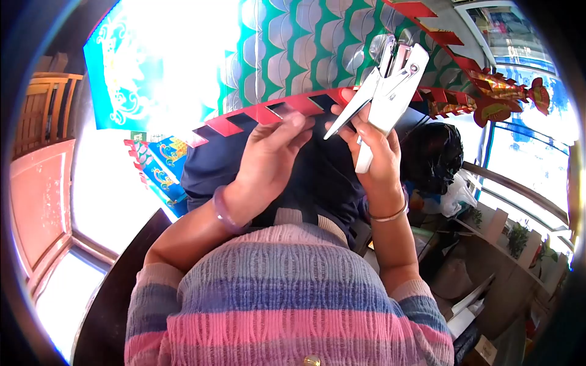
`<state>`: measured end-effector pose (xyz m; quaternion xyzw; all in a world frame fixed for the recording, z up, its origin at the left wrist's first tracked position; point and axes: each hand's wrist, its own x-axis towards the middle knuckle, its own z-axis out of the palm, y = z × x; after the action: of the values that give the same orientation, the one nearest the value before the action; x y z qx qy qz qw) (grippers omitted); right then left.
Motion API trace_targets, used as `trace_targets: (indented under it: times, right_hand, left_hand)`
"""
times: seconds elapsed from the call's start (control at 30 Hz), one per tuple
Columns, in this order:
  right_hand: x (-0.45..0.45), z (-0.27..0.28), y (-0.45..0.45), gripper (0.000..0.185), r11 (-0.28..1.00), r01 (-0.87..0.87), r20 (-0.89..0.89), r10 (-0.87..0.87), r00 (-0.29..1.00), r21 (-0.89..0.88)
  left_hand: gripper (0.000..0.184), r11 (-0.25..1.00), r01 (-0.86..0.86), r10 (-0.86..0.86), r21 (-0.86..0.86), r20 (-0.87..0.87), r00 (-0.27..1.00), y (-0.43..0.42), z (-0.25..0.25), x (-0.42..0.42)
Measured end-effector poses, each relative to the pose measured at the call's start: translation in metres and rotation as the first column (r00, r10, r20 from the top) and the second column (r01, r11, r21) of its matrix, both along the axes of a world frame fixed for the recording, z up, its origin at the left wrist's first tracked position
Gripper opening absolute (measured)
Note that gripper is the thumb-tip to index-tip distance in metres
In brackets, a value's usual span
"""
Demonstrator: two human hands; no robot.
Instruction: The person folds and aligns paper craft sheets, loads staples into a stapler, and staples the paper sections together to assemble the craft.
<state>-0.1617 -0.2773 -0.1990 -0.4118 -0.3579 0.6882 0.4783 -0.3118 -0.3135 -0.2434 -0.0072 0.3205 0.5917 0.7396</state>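
A plier stapler (395,91), white and silver, is held in my right hand (375,146), its handles spread apart and its jaws pointing up and away. The tips of my right fingers reach to a red toothed strip (259,114), which borders a shiny green sheet (308,58) with silver scale shapes. My left hand (268,152) has thumb and fingers pinched together at this strip, left of the stapler. Exactly how much of the strip lies between those fingers is hidden.
A blue panel (119,79) with white swirls adjoins the sheet on the left. Fish-shaped decorations (503,100) hang at the right. A black plastic bag (436,155) sits beyond my right wrist. A wooden chair (46,110) stands at far left, and potted plants (517,238) line the right.
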Motion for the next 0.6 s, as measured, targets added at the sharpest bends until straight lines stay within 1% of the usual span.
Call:
trace_targets:
  times: [0.03,0.13,0.17,0.27,0.37,0.47,0.6]
  right_hand:
    - [-0.001,0.0,-0.002,0.053,1.0,0.007,0.017,-0.007,1.0,0.0]
    - [0.001,-0.002,-0.006,0.053,1.0,0.006,0.033,-0.006,0.999,0.007]
    - [0.001,-0.003,-0.007,0.053,1.0,-0.002,0.03,0.001,1.0,0.011]
    - [0.002,-0.007,-0.005,0.054,0.999,-0.03,0.062,0.029,0.998,0.013]
    - [0.001,-0.006,-0.005,0.055,0.999,-0.044,0.083,0.043,0.996,0.011]
    - [0.001,-0.006,-0.003,0.056,0.997,-0.069,0.132,0.065,0.989,0.025]
    - [0.001,-0.006,-0.002,0.056,0.997,-0.071,0.142,0.067,0.988,0.022]
  left_hand:
    - [0.015,0.999,-0.046,0.046,0.01,0.037,0.998,0.006,-0.004,0.004]
    - [0.007,0.993,-0.091,0.093,-0.08,0.023,0.995,0.017,-0.006,0.008]
    - [0.005,0.987,-0.129,0.131,-0.093,0.017,0.991,0.018,-0.004,0.01]
    - [0.004,0.992,-0.119,0.118,-0.034,-0.02,0.993,0.017,-0.004,0.009]
    - [0.009,0.984,-0.168,0.165,-0.059,-0.052,0.985,0.02,-0.004,0.011]
    - [0.01,0.982,-0.178,0.174,-0.058,-0.068,0.982,0.021,-0.004,0.01]
    - [0.01,0.983,-0.178,0.174,-0.052,-0.075,0.982,0.022,-0.005,0.01]
